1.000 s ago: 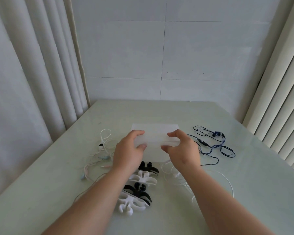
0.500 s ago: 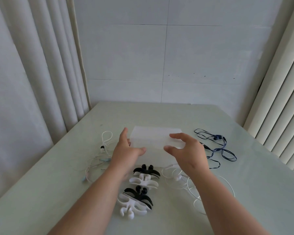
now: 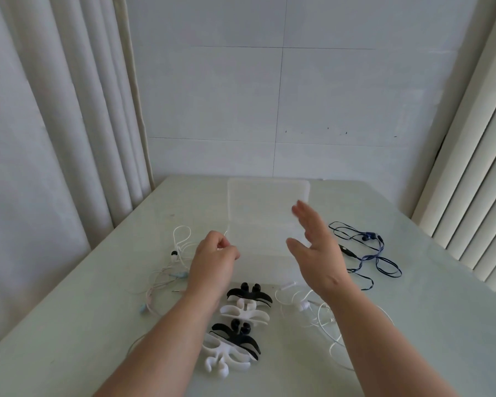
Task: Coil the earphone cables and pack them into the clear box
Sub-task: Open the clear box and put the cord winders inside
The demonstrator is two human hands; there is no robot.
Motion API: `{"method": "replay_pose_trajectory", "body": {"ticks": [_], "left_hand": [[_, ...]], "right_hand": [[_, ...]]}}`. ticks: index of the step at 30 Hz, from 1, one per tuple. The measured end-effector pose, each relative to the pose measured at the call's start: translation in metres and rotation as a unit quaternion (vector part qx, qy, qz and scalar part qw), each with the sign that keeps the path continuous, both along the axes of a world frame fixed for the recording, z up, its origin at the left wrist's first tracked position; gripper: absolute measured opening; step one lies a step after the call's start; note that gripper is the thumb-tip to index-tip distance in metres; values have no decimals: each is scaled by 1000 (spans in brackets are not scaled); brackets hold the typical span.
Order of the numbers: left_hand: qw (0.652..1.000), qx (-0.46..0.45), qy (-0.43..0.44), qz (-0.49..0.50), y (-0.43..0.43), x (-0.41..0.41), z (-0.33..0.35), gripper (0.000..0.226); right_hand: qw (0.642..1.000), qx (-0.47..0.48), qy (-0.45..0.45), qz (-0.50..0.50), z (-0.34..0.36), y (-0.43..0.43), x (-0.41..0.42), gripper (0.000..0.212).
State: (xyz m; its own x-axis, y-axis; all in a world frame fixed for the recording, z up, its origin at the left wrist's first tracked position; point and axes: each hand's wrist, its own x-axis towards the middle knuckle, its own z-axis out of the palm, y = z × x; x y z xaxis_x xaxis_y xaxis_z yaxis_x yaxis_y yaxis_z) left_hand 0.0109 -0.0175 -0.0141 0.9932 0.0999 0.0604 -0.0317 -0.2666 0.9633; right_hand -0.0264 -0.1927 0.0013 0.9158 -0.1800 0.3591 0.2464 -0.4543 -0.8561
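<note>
The clear box (image 3: 265,263) sits at the table's middle with its lid (image 3: 264,202) raised upright at the back. My left hand (image 3: 212,262) curls its fingers at the box's front left corner and pinches the rim. My right hand (image 3: 317,247) hovers over the box's right side, fingers straight, holding nothing. A dark blue earphone cable (image 3: 370,250) lies loose to the right of the box. A white earphone cable (image 3: 179,253) lies tangled to the left. Another white cable (image 3: 318,310) sprawls in front right, partly under my right forearm.
Several black and white cable winders (image 3: 241,319) lie in a row just in front of the box, between my forearms. The pale table (image 3: 427,325) meets a white wall at the back, with curtains on the left and vertical blinds on the right.
The box lid has swung up from closed to upright. My right hand let go and lifted with straightened fingers. My left hand stayed at the front left corner.
</note>
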Motion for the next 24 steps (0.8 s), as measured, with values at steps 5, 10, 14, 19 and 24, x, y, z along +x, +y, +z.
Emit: {"method": "replay_pose_trajectory", "body": {"ticks": [5,10,14,19,24], "left_hand": [[1000,16,-7,0,2,1,1,10],[1000,24,-18,2,3,0,2,7],[998,56,-35,5,2,-2,3,6],[996,78,-41,21,4,-2,3,8],[995,87,-43,21,4,-2,4,10]], "right_hand": [[995,-69,28,-68,0,2,-2,50],[993,-66,15,-98,-5,-2,8,54],[995,22,29,-97,-7,-11,18,48],[991,73,107,-43,-9,-17,24,56],[991,-10,127,-48,-3,-15,27,61]]}}
